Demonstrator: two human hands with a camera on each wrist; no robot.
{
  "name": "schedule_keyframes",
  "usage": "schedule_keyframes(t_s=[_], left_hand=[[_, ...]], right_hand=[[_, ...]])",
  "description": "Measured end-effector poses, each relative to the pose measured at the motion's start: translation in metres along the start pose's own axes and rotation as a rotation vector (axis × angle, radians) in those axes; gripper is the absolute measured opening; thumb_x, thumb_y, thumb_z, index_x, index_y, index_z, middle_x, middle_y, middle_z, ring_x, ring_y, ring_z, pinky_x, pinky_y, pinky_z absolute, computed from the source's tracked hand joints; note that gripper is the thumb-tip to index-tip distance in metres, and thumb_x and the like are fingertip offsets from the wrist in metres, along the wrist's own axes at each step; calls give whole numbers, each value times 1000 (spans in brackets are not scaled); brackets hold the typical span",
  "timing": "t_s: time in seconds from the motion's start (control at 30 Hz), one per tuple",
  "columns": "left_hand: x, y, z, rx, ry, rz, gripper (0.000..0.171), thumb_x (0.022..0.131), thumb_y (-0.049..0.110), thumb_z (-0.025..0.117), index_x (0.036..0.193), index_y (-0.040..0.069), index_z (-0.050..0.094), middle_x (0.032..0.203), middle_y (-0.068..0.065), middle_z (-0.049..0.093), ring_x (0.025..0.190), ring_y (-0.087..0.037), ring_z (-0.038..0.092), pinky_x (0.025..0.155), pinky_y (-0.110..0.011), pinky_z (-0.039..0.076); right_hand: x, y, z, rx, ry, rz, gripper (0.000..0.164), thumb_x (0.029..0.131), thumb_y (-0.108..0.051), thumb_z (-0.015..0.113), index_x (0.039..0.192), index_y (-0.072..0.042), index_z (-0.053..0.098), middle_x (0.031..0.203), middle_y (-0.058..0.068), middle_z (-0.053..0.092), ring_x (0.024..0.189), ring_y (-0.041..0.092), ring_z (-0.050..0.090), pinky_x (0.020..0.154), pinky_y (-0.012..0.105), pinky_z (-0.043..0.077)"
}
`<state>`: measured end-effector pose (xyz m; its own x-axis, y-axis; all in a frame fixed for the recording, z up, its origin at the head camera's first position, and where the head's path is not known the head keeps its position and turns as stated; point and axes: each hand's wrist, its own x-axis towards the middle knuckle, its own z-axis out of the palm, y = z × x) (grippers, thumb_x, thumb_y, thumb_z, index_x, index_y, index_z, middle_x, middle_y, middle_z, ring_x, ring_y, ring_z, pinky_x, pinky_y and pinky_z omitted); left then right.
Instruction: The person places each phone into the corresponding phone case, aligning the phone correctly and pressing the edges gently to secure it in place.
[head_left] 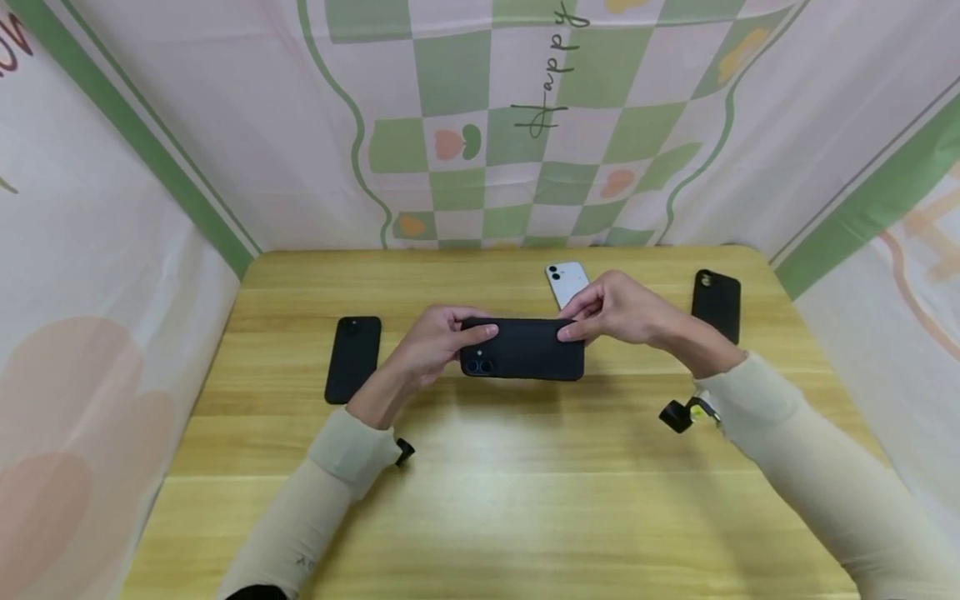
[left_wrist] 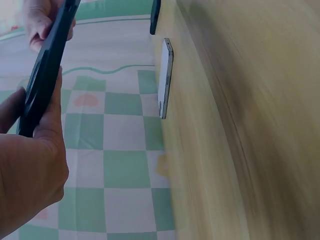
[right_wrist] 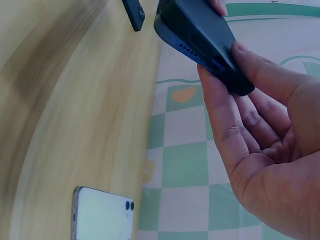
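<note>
- Cased phone: long axis spans left to right between the hands, above the tabletop.
- Left grip pinches the camera end.
- Right grip pinches the opposite end.

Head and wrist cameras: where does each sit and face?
Head: on the head, facing forward and down at the table; left hand, right hand, sleeves show.
Left wrist: on that wrist, facing the held phone; both hands show, mostly left.
Right wrist: on that wrist, facing the phone's end; both hands show, mostly right.
Both wrist views share the white phone and cloth.
</note>
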<state>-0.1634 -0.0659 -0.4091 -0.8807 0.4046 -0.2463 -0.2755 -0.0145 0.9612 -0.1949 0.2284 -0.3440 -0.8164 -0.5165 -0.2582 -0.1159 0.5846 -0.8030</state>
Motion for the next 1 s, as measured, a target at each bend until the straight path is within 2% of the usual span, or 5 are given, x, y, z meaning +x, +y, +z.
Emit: schedule_keyframes(t_s=[0.17,0.23,0.57,0.8,1.0], left_hand=[[0,-1,0,214,-38,26,28,102,23,75,126,9,78,140,-2,66,121,-16,61,104,-38,55],[1,-3,1,258,-48,44,30,102,25,75,127,9,77,144,-8,65,137,-25,56,115,-46,49],[-1,-3,7,142,25,107,32,106,18,68,133,1,72,141,-12,68,141,-28,55,121,-48,42],[1,-5,8,13,99,99,33,107,14,66,135,-3,69,144,-16,64,141,-28,55,120,-44,44],[3,-5,9,-63,151,89,34,107,13,66,137,-3,67,145,-16,63,138,-26,58,117,-40,48]], right_hand=[[1,-6,1,-83,-23,-54,13,89,-10,87,98,-1,83,78,7,77,63,12,60,61,23,53],[2,-8,2,-104,-24,-60,12,89,-11,87,97,-2,83,77,6,77,64,14,59,60,22,50],[5,-6,7,-97,162,9,21,91,-25,87,101,-7,83,75,0,75,66,10,54,57,23,44],[0,6,10,78,132,66,33,94,-29,84,86,0,70,63,-4,60,68,13,66,68,25,56],[-4,10,10,146,124,86,32,94,-24,84,110,2,73,89,4,79,92,17,78,85,24,61]])
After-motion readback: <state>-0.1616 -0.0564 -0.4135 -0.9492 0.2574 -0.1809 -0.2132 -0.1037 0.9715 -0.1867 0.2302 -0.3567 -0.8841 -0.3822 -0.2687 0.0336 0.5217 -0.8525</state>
